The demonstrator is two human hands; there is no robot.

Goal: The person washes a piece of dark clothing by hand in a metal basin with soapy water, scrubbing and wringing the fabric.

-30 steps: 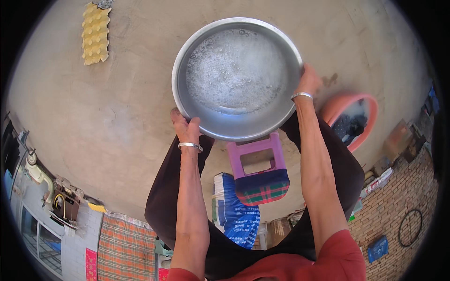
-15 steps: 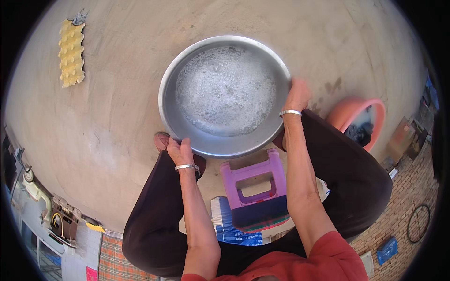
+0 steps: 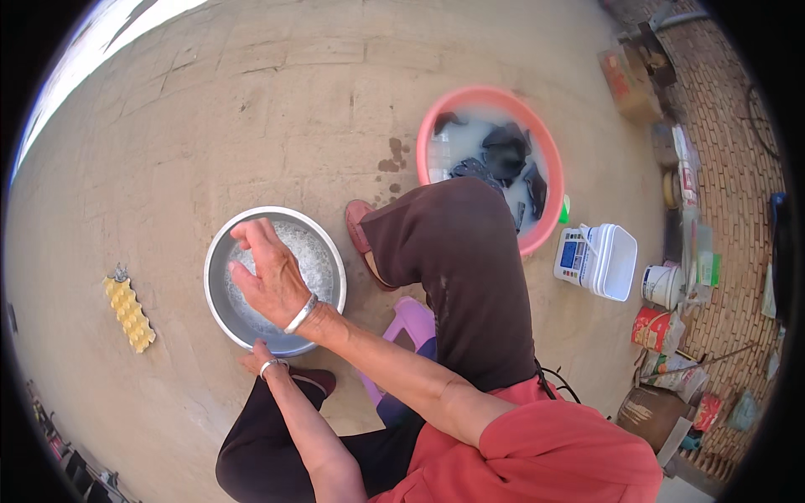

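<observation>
The metal basin (image 3: 220,306) of sudsy water lies toward nine o'clock in the view; the left hand (image 3: 255,359) grasps its rim near half past six, its fingers partly hidden; the right hand (image 3: 272,277) is above the basin, released — fingers parted, holding nothing; from the basin, a pink tub (image 3: 550,151) with dark cloth (image 3: 506,155) in cloudy water sits at two o'clock, a purple stool (image 3: 412,318) toward four, a yellow egg tray (image 3: 130,313) near nine.

Your right arm (image 3: 411,365) slants leftward, the right hand (image 3: 272,283) loosely spread. Your left hand (image 3: 255,359) grips, nearer your body.
</observation>
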